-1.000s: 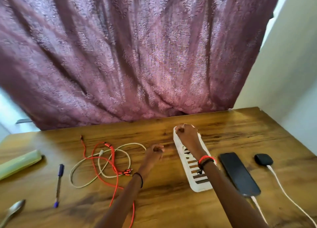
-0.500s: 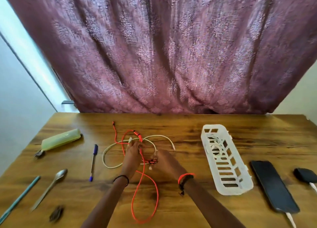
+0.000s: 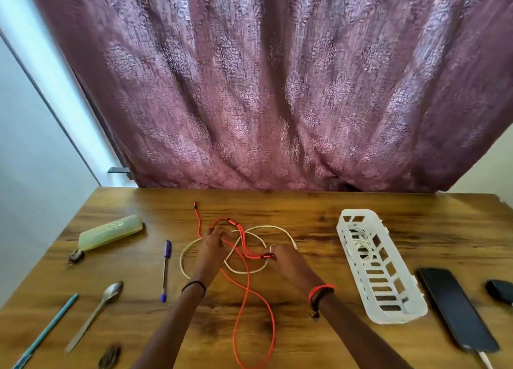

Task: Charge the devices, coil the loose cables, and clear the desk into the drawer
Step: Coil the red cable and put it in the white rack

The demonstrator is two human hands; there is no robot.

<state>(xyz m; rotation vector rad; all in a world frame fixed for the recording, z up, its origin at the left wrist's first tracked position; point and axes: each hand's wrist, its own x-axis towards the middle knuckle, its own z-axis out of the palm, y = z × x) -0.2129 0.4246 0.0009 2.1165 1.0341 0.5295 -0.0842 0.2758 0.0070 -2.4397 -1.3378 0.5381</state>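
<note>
An orange-red cable (image 3: 244,307) and a cream cable (image 3: 261,228) lie tangled together mid-desk. My left hand (image 3: 212,243) pinches the orange strands at the tangle's left side. My right hand (image 3: 283,260) pinches the orange cable's connector end at the tangle's right. A white slotted basket (image 3: 388,288) with a coiled white cable (image 3: 359,241) inside stands to the right. A black phone (image 3: 455,307) lies further right with a white charging cable (image 3: 485,359) plugged in. A small black case (image 3: 499,289) sits at the right edge.
On the wooden desk (image 3: 319,210) to the left lie a blue pen (image 3: 166,268), a spoon (image 3: 97,313), a teal pencil (image 3: 45,332), a pale green case (image 3: 111,231), a small clip (image 3: 75,256) and a dark object (image 3: 109,356). A maroon curtain (image 3: 263,90) hangs behind.
My right hand left the basket and came to the tangle. My left hand moved onto the orange cable. The view swung left, showing more of the desk's left side.
</note>
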